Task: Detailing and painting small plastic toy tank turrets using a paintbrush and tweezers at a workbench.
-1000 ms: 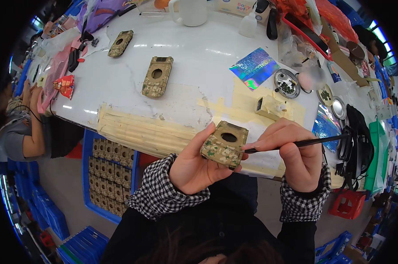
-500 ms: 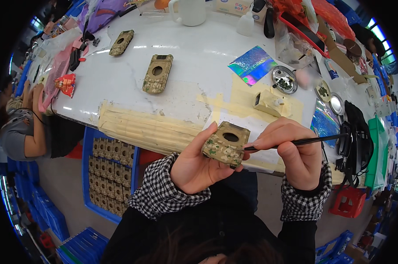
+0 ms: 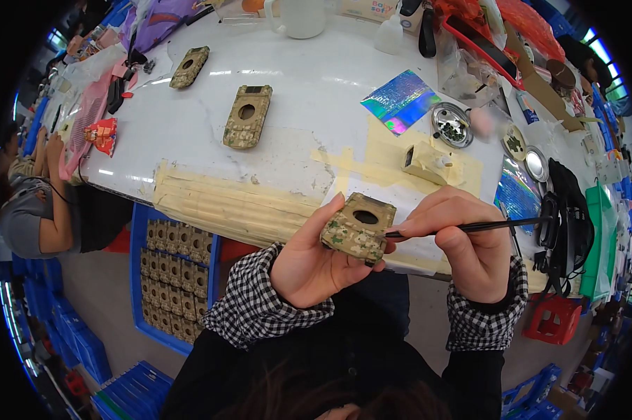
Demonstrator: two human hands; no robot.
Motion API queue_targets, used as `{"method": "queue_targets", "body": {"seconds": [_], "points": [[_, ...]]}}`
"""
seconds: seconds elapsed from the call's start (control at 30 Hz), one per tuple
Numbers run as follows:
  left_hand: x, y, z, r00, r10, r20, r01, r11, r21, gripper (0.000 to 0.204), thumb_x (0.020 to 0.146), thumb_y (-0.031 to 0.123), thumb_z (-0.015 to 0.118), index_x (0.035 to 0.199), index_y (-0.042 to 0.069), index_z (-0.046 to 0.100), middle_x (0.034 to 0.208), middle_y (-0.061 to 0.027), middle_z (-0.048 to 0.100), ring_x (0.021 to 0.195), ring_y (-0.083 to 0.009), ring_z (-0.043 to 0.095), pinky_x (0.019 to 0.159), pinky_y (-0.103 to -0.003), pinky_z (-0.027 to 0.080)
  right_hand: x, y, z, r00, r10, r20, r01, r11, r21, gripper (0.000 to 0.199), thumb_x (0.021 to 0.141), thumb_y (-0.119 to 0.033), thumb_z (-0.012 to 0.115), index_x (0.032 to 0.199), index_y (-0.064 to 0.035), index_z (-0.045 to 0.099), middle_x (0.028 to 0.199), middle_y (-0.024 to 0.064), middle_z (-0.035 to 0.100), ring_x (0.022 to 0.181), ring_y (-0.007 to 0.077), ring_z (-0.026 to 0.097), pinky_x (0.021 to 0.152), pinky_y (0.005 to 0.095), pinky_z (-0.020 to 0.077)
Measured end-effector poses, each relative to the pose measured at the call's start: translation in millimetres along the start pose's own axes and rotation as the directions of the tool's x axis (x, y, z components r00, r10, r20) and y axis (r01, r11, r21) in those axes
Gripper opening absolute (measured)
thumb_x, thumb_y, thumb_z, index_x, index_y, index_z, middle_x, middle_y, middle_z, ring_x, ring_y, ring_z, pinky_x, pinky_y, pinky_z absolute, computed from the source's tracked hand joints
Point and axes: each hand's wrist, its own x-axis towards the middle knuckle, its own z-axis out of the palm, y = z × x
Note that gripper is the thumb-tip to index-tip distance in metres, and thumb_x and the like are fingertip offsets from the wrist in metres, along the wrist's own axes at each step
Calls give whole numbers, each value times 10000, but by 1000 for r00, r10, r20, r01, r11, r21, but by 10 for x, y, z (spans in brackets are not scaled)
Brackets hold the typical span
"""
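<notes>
My left hand (image 3: 305, 269) is closed around a small camouflage model tank hull (image 3: 351, 239), gripping it between thumb and fingers above the table's front edge. The hull is tilted and its round turret hole faces up. In my right hand (image 3: 466, 241) is a slim black tool, apparently tweezers (image 3: 494, 226), held like a pen. The tip meets the hull's right side, where my fingertips partly hide it. Two similar hulls lie on the white table, one nearer (image 3: 247, 117) and one farther back (image 3: 189, 68).
Beyond my right hand are a tan block (image 3: 424, 162), a round tin of small dark green pieces (image 3: 452, 127) and a shiny foil sheet (image 3: 400, 101). A blue crate (image 3: 137, 280) of several hulls stands below the table at left. A co-worker's arm (image 3: 55, 220) is at far left.
The view has shifted very slightly. The tool tip has moved a little along the hull's right side, and its handle end sits slightly lower. My left hand keeps its hold.
</notes>
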Motion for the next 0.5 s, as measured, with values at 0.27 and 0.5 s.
{"method": "queue_targets", "body": {"seconds": [0.27,0.5], "points": [[24,20,-33,1000,0,-10,0,1000,4,626,980,468,221,1312,-46,355,1128,-304,507,908,-343,630,707,-333,602,13,22,-10,1000,19,-2,-19,1000,3,182,886,-141,572,927,16,653,793,100,645,750,198,590,689,299,447],[36,29,-27,1000,-4,-28,4,1000,-5,634,978,473,218,1317,-48,348,1138,-317,498,904,-345,631,705,-334,602,14,45,-11,1000,20,-16,-20,1000,11,187,886,-144,571,930,17,655,797,101,639,750,196,587,689,295,443]]}}
